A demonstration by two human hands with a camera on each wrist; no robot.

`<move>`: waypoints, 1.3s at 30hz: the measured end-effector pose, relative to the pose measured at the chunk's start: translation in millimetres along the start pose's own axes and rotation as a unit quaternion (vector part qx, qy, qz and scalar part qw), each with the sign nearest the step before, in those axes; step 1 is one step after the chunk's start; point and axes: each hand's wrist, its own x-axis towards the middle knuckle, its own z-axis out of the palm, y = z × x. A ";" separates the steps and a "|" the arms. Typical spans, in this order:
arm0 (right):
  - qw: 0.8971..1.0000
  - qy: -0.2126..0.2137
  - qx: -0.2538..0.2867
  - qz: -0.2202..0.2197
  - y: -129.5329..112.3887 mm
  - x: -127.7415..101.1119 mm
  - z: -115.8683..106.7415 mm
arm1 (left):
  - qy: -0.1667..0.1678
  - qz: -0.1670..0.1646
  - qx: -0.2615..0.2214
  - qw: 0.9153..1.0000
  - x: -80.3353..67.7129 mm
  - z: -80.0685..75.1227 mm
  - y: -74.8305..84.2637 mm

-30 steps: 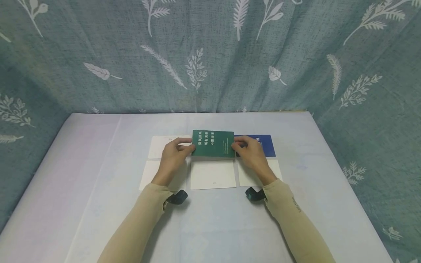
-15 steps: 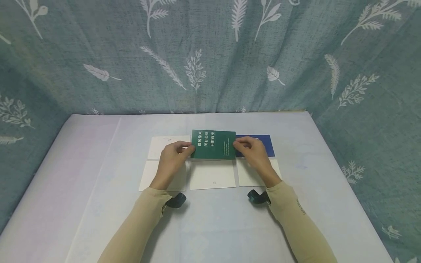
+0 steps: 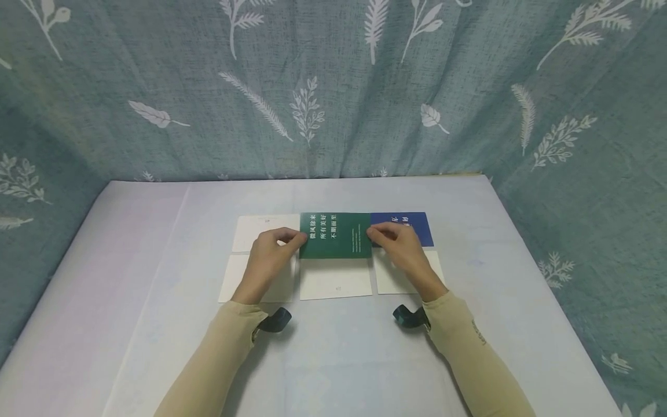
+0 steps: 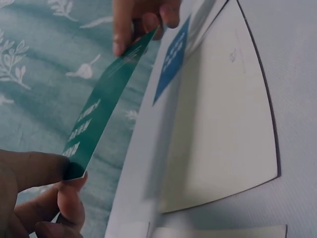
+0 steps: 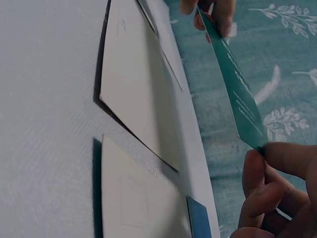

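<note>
- While both hands work over the far row of a grid of cards on the table [image 3: 156, 324], the left hand [image 3: 267, 259] pinches the left short edge of a green card [image 3: 336, 235] between thumb and curled fingers.
- The right hand [image 3: 401, 250] pinches the opposite, right short edge the same way, so the green card spans the gap between the two hands, equally near to each.
- The green card's long axis runs left to right, hand to hand; in the left wrist view the green card [image 4: 106, 99] hangs clear above the table, held only at its two ends, and the right wrist view shows the green card [image 5: 233, 84] likewise lifted off the surface.
- It sits over the middle slot of the far row, between a white card [image 3: 257, 229] on its left and a blue card [image 3: 411, 223] on its right, which the right hand partly covers.
- Its near long edge lies at or just over the far edge of the middle white card [image 3: 336, 281] of the near row; whether they touch I cannot tell.
- Two more white cards flank that one, partly hidden under the wrists.
- A teal curtain [image 3: 333, 87] printed with white leaves closes in the table behind and at both sides.
</note>
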 end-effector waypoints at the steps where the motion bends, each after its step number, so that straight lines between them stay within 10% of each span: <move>1: 1.000 -0.003 0.001 0.001 0.0 -0.5 0.3 | -0.002 0.000 0.000 1.000 -0.6 -0.7 -0.4; 39: 0.992 -0.070 0.086 -0.059 1.2 -2.2 -3.8 | -0.067 -0.053 -0.132 0.988 -7.5 -12.4 -6.6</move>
